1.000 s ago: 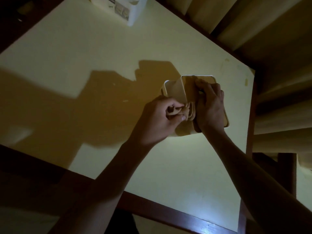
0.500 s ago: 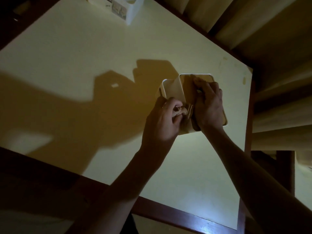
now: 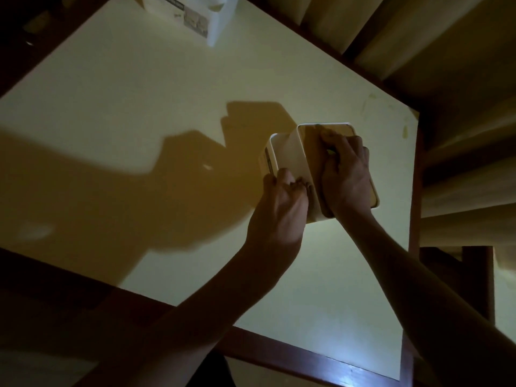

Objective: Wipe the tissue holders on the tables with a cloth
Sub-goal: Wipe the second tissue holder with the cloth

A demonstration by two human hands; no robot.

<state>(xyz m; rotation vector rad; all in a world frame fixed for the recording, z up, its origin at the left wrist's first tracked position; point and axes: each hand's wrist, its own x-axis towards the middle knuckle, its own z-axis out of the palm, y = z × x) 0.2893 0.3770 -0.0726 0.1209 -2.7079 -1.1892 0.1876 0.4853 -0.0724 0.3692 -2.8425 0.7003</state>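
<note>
Pretty dim shot, lit from somewhere behind the person, so big shadows of the arms and the box spread across the left half of the pale table (image 3: 117, 101). The table has a dark reddish wood edge (image 3: 315, 361) running along the bottom of the frame and up the right side. At the top edge, left of centre, sits a white tissue pack (image 3: 201, 15) with some printing on its side, well apart from the hands. Upper right is all folds of beige curtain (image 3: 418, 32), and there are a couple of small yellowish marks on the tabletop near its right corner.

The tissue holder (image 3: 290, 155) is right of centre in the frame, a cream box with rounded corners, tipped so its open side faces toward the right and you can see the yellowish inside. Both arms come in from the bottom and cover its lower part.

The right hand (image 3: 346, 174) reaches into the opening, fingers curled and pressing against the inside wall (probably where the cloth is, but it's too dark to make one out, so I can't say whether it grips anything). The left hand (image 3: 282, 208) grips the holder's near outer wall, fingers curled over the edge
</note>
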